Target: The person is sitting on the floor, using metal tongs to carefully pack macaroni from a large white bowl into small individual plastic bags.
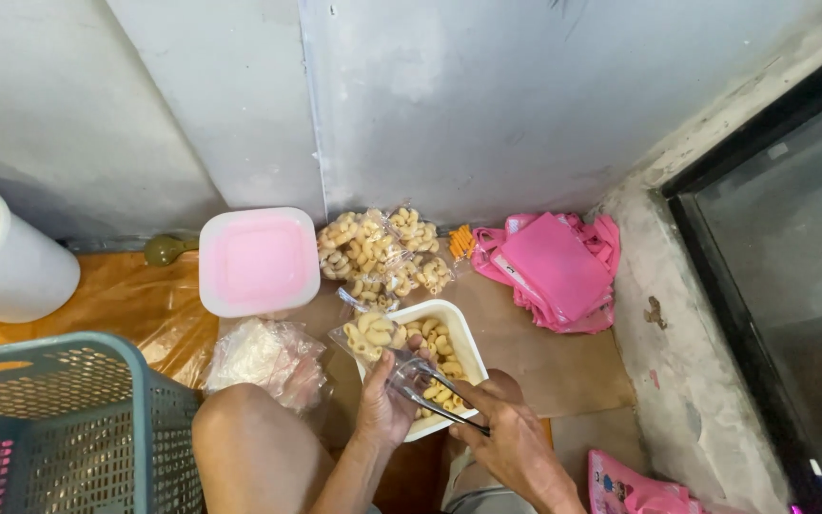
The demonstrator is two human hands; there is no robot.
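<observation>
a small clear bag [373,335] of curled pale snacks is pinched open by the left hand [384,405] over the white tray [468,345], at six o'clock on the floor [563,366], so spills are caught. metal tongs [435,392] are clasped in the right hand [511,443]. filled bags [382,255] are piled at twelve o'clock, a pink-lidded tub [259,262] at ten, pink cloth bags [554,268] at two.
</observation>
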